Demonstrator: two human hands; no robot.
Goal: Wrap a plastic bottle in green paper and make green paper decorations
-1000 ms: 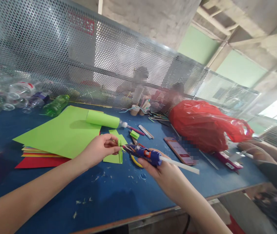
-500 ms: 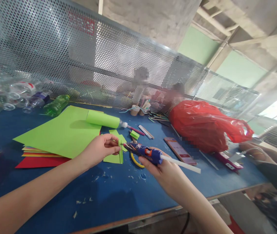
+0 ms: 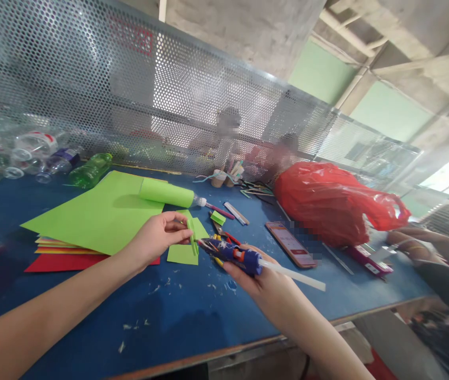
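My left hand pinches a small strip of folded green paper between thumb and fingers. Wrapped round a blue glue gun, my right hand keeps the nozzle pointed left, at or very near the lower part of that strip. A long white glue stick juts from the back of the gun. Beneath the strip lie cut green paper pieces on the blue table. Scissors are partly hidden behind the gun, with a small folded green paper by their blades.
Green sheets top a stack of coloured paper at left, with a green-wrapped bottle on it. Plastic bottles line the back left. Rightward are a phone, a red plastic bag and another person's hands.
My right hand has shifted the glue gun slightly left and down along the paper strip. The strip has turned a little in my left hand, and more of the scissors shows.
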